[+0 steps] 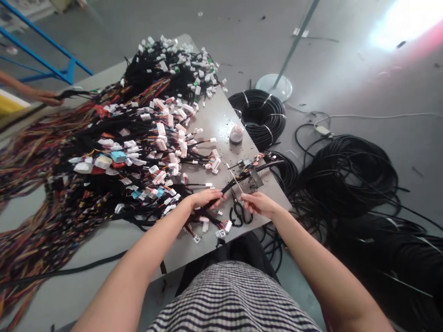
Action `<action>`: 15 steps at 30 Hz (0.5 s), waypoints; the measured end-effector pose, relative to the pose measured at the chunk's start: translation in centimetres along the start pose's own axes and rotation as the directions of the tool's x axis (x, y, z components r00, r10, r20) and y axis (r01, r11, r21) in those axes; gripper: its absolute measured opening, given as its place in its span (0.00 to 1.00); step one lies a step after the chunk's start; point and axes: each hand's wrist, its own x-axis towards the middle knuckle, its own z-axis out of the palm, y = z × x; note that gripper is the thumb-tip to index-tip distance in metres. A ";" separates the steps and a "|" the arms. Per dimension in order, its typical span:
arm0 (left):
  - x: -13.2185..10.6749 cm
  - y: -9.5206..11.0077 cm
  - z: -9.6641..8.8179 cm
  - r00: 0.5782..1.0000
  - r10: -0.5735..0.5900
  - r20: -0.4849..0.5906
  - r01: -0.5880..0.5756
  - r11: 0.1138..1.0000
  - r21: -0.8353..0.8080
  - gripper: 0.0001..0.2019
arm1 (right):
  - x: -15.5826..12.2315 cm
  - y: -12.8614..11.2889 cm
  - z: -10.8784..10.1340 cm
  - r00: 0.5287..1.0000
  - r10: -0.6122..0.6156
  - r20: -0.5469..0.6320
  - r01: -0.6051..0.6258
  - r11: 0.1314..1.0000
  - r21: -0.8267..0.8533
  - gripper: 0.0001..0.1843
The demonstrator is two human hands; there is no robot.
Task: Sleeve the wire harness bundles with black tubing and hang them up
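cable bundle (227, 186), one, occupies left hand (206, 198); right hand (259, 204) holds one stick (236, 179).

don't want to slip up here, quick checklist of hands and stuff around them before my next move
1. Left hand on the black bundle: ok, fingers around it.
2. Right hand holding the thin white stick: ok.
3. Stick touching the bundle: cannot tell.
4. Black-handled tool closed: not ok, handles splayed.
5. Small bottle upright: ok.
6. Other person's hand away from yours: ok, far left.
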 end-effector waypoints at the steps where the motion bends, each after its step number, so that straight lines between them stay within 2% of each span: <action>1: 0.0 0.1 -0.3 1.000 -0.002 0.009 0.002 1.000 -0.010 0.23 | 0.0 -0.1 0.2 1.000 0.011 0.007 -0.011 1.000 0.022 0.17; 4: 0.6 0.5 -0.5 1.000 -0.016 -0.004 0.016 0.999 -0.044 0.24 | -1.7 2.0 -0.1 1.000 0.010 -0.027 -0.011 1.000 -0.006 0.18; 8: 3.8 2.4 0.6 0.994 0.021 -0.110 -0.031 0.995 -0.095 0.29 | -6.2 9.2 -2.3 0.998 0.055 -0.038 -0.059 0.992 -0.115 0.26; 11: 6.7 5.0 1.9 0.983 0.079 -0.165 -0.094 0.992 -0.082 0.31 | -7.2 13.2 -3.6 0.983 0.046 -0.181 -0.074 0.986 -0.151 0.24; 13: 7.9 6.4 2.5 0.985 0.081 -0.151 -0.093 0.993 -0.072 0.32 | -6.4 13.5 -4.0 0.951 -0.004 -0.311 -0.088 0.956 -0.281 0.21; 15: 8.4 7.1 2.7 0.989 0.076 -0.127 -0.086 0.993 -0.077 0.32 | -5.2 12.2 -4.3 0.915 -0.080 -0.395 -0.145 0.850 -0.507 0.22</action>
